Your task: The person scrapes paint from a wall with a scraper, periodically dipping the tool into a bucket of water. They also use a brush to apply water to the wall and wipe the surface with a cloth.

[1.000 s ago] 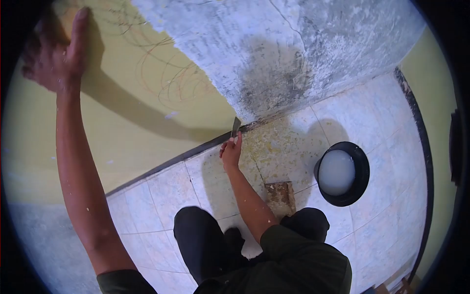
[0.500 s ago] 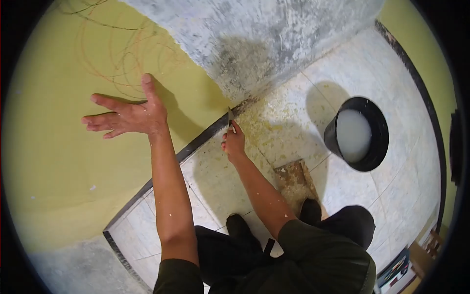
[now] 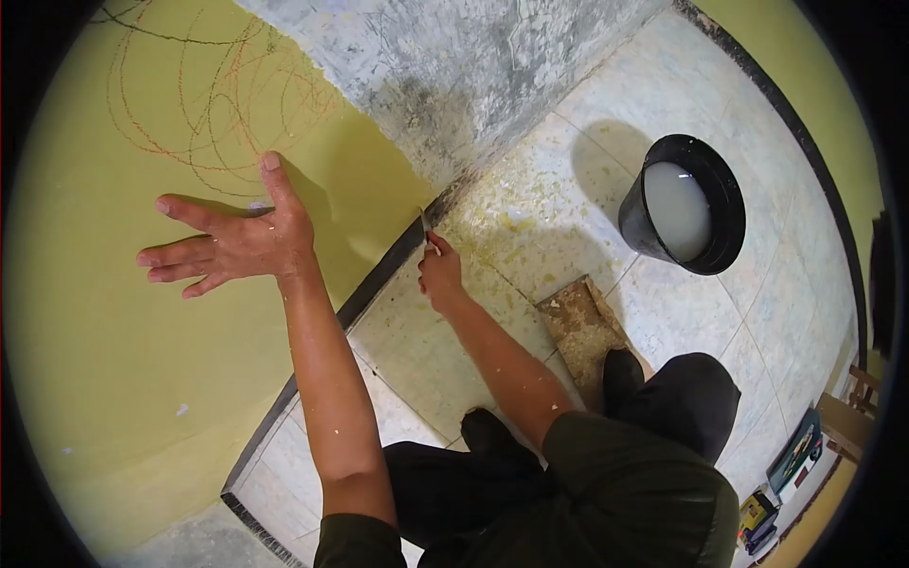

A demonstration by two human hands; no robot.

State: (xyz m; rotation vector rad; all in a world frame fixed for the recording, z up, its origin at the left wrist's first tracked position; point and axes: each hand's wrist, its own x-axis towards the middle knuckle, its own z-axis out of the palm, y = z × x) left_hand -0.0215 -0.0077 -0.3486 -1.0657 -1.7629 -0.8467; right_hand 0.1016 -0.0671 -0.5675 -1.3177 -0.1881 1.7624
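Note:
My left hand (image 3: 248, 239) is spread against the yellow-green wall (image 3: 142, 331), its fingers apart, just below some scribbled loops. In my right hand (image 3: 440, 276) is a scraper (image 3: 425, 223) with a thin blade, closed in my fingers. The blade's tip is by the dark baseboard (image 3: 379, 279), close to where the yellow paint meets a bare grey patch of wall (image 3: 511, 76). Whether the tip touches the wall I cannot tell.
A black bucket (image 3: 640, 222) of cloudy liquid stands on the tiled floor, on the right. Yellow paint flakes (image 3: 511, 224) litter the tiles. A worn brown board (image 3: 579, 317) lies near my foot. Boxes (image 3: 757, 516) and wooden items sit at the lower right.
The view has shifted, with the bucket and board now higher in it. My left hand remains spread on the wall, and my right hand still holds the scraper near the baseboard.

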